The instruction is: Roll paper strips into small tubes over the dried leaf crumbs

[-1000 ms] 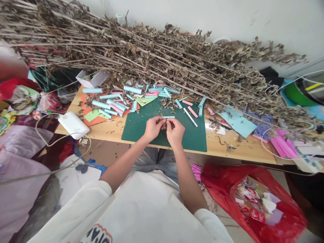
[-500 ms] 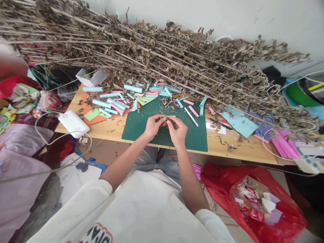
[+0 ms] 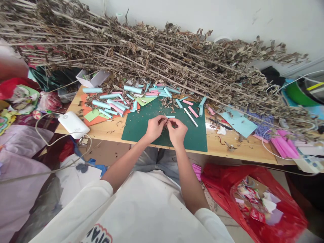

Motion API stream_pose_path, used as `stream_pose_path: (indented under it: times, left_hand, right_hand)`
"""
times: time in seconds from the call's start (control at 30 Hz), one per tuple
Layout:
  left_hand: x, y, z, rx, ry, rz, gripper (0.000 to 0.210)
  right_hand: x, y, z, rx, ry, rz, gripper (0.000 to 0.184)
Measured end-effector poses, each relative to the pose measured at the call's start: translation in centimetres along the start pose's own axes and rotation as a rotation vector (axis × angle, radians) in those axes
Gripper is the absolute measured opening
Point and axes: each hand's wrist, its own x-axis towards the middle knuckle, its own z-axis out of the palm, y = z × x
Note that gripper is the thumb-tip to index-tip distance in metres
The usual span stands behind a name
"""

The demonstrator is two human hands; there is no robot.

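Note:
My left hand (image 3: 155, 129) and my right hand (image 3: 178, 131) meet over the green cutting mat (image 3: 136, 126). The fingertips of both are pinched together on a tiny brown bit that looks like dried leaf, mostly hidden by the fingers. Just beyond the fingertips a thin light-blue paper tube (image 3: 171, 117) lies on the mat. To its right rest a white stick (image 3: 190, 117) and a pink paper tube (image 3: 193, 111). Crumbled dried leaves (image 3: 169, 104) are heaped at the mat's back edge.
Long dried leafy stalks (image 3: 152, 57) span the table's back. Blue and pink paper tubes (image 3: 118, 105) lie left of the mat. A white power bank (image 3: 74, 125) with a cable sits at the left edge. A red bag (image 3: 220, 182) of scraps stands below right.
My hands stay pinched together and have shifted only slightly. The thin blue tube beyond the fingertips shows more fully now.

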Motion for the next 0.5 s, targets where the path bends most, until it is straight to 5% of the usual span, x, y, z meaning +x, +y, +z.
stream_pose_path:
  times: [0.1,0.27,0.5]
  left_hand:
    - [0.3,-0.1,0.2,-0.181,-0.006,-0.099,0.016]
    - [0.7,-0.3,0.0,-0.388,0.01,-0.203,0.025]
    - [0.5,-0.5,0.0,-0.47,-0.002,-0.281,0.032]
  right_hand:
    - [0.4,0.7,0.4,0.209,0.084,0.175,0.021]
    - [0.8,1.7,-0.4,0.212,0.178,0.203,0.025]
    - [0.2,0.2,-1.5,0.059,0.004,0.053,0.024]
